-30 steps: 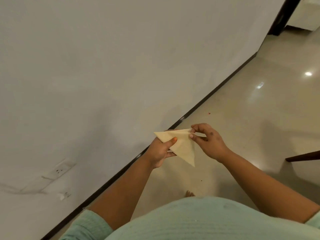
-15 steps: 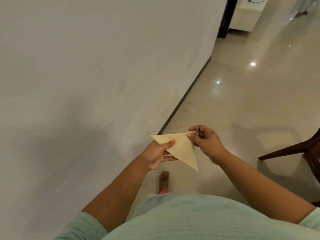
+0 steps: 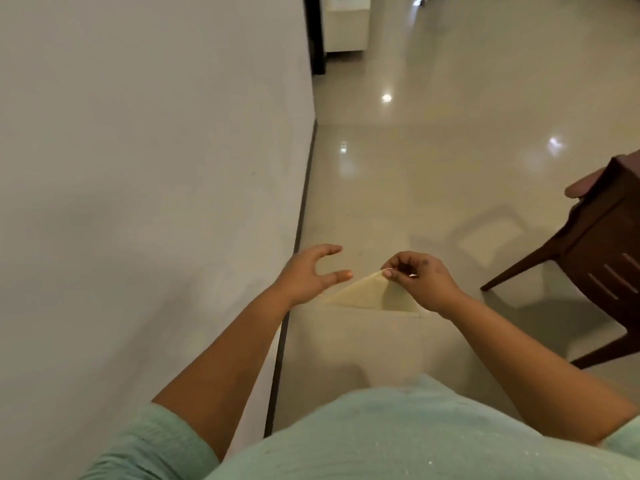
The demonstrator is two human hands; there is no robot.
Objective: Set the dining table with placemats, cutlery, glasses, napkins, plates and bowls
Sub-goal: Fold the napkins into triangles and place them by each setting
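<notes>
A cream napkin (image 3: 370, 293) folded into a triangle hangs in front of me above the floor. My right hand (image 3: 419, 280) pinches its top corner between thumb and fingertips. My left hand (image 3: 311, 273) is just left of the napkin, fingers spread and loosely curved, holding nothing and apart from the cloth. The napkin's right lower part is hidden behind my right hand.
A pale wall (image 3: 145, 185) with a dark skirting runs along my left. A dark wooden chair (image 3: 595, 251) stands at the right, with another person's fingers (image 3: 583, 185) on its top. Glossy beige floor tiles (image 3: 433, 168) stretch ahead to a white cabinet (image 3: 346, 29).
My left hand has let go of the napkin and opened; the napkin now hangs from my right hand alone. My view has turned along the wall, bringing the chair in.
</notes>
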